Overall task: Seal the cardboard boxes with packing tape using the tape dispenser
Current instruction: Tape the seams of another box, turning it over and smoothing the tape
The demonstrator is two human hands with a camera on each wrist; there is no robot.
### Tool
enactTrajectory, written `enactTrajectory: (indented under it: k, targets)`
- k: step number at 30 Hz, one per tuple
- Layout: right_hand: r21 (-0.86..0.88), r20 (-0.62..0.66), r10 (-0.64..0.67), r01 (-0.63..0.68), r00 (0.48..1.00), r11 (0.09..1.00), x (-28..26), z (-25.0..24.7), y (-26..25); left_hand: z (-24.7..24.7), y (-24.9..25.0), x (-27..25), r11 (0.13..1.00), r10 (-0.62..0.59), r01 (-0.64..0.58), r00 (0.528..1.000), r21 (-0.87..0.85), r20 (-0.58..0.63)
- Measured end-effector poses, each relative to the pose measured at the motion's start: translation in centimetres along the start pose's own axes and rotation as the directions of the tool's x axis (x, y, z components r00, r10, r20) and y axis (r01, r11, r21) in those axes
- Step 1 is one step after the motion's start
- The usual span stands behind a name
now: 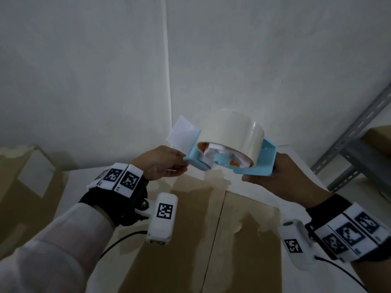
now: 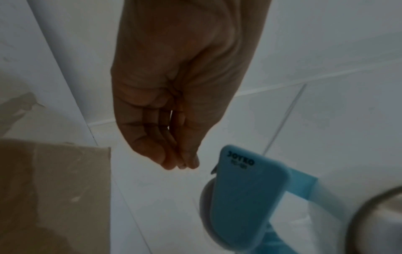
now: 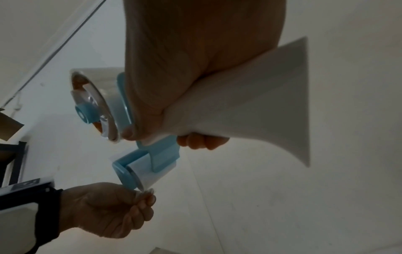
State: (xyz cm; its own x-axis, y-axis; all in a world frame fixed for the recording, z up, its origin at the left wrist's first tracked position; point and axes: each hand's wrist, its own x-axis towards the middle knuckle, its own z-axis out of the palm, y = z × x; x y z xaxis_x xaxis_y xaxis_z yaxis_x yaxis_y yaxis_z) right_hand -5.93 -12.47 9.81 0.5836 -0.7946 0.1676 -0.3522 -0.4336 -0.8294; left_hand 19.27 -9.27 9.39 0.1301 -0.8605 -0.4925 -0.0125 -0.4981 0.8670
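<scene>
Walls (image 1: 84,70), pale and bare, meet in a corner behind the scene, and grey metal shelving (image 1: 349,144) stands at the far right. Below both hands lies a large cardboard box (image 1: 243,240) with its two top flaps closed along a centre seam; patches of torn paper and old tape mark its surface. A second cardboard box (image 1: 25,187) sits at the left, bearing a pale label.

Held in the air above the large box is the light-blue tape dispenser (image 1: 254,166), loaded with a wide roll of clear packing tape (image 1: 232,132). The right hand (image 1: 281,176) grips the dispenser's handle, fingers (image 3: 202,139) wrapped round it. The left hand (image 1: 160,163) is at the dispenser's front end, by the roller; its fingers are drawn together, thumb against fingertips (image 3: 145,199), pinching the loose end of the tape. A white flap (image 1: 182,134) stands up at the dispenser's front end.
</scene>
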Motion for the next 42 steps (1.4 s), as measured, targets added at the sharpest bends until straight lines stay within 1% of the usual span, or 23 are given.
enactTrajectory:
  k: [3,5,7,9,14,17,19,22,28,33,38,42]
  targets:
    - [-0.014,0.008,0.027,-0.027,1.000,1.000,-0.2,-0.6,0.4,-0.3,0.1,0.6,0.998,0.000,0.003,0.999,0.058,-0.047]
    - [-0.020,0.000,0.055,-0.055,0.998,0.998,-1.0,-1.6,0.7,-1.9,-0.3,0.9,0.997,0.011,-0.002,0.993,0.074,-0.118]
    - [-0.045,-0.005,0.062,-0.062,0.998,0.997,-1.9,-2.8,0.9,-3.9,-0.9,1.2,0.995,0.011,0.004,0.987,0.097,-0.160]
    - [-0.074,0.003,0.058,-0.058,0.998,0.996,-2.6,-3.6,1.2,-4.8,-1.5,1.5,0.991,-0.004,0.025,0.988,0.135,-0.157]
    - [-0.154,0.036,0.074,-0.067,0.997,0.986,-3.8,-3.6,1.7,-4.1,-2.0,2.7,0.983,-0.025,0.043,0.995,0.179,-0.101]
    - [-0.148,0.047,0.109,-0.101,0.993,0.984,-4.5,-3.3,2.3,-4.0,-2.3,3.3,0.980,-0.043,0.061,0.994,0.191,-0.097]
    - [-0.168,0.026,0.109,-0.103,0.994,0.980,-4.6,-2.9,2.8,-4.1,-2.6,3.6,0.980,-0.056,0.074,0.993,0.187,-0.099]
    - [-0.146,0.011,0.101,-0.099,0.995,0.984,-4.2,-2.5,3.2,-4.5,-2.9,3.6,0.981,-0.058,0.079,0.991,0.177,-0.121]
    - [-0.138,0.045,0.163,-0.155,0.986,0.978,-3.5,-2.1,3.3,-4.8,-3.7,4.0,0.978,-0.094,0.114,0.988,0.172,-0.124]
    - [-0.135,0.052,0.179,-0.171,0.982,0.976,-3.4,-1.8,3.3,-4.8,-4.2,4.3,0.981,-0.095,0.112,0.989,0.159,-0.110]
    - [-0.141,0.056,0.177,-0.167,0.983,0.976,-3.4,-1.6,3.5,-4.8,-4.6,4.5,0.985,-0.085,0.103,0.988,0.141,-0.129]
    - [-0.143,0.079,0.174,-0.161,0.982,0.976,-3.3,-1.4,3.7,-4.6,-5.2,4.4,0.979,-0.100,0.123,0.985,0.161,-0.140]
